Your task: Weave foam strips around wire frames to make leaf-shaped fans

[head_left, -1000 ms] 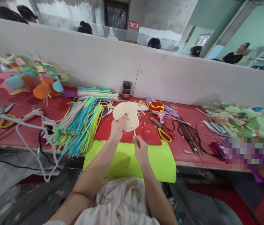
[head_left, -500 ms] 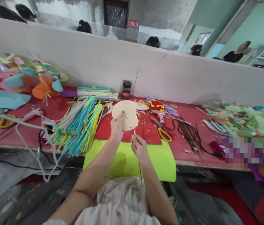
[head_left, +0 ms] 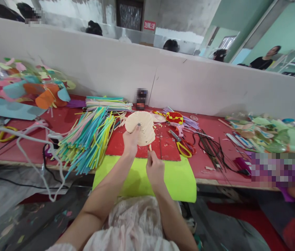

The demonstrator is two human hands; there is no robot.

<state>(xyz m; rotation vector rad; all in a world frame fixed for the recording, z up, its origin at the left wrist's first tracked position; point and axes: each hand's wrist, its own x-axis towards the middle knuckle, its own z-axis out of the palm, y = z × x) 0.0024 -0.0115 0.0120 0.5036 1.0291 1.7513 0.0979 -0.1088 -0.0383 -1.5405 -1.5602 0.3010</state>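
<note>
My left hand is closed on the left side of a cream, rounded fan-shaped piece with ridged rows, its thumb pressed on the front face. Just below the piece's lower right edge, my right hand is curled into a fist. A short cream strip and what looks like a thin dark stem stick up from that fist toward the piece. Where the stem meets the piece is too small to make out. Beneath both hands lie a red board and a lime-green sheet.
Left of my hands lies a heap of coloured strips. To the right are yellow-handled scissors, a pink glue gun, a red and yellow round piece and dark thin rods. A white partition stands behind; a white cable hangs at left.
My right hand has turned and closed further into a fist, its wrist rolling over. The dark wire seen hanging below it no longer shows. The cream piece has shifted only slightly.
</note>
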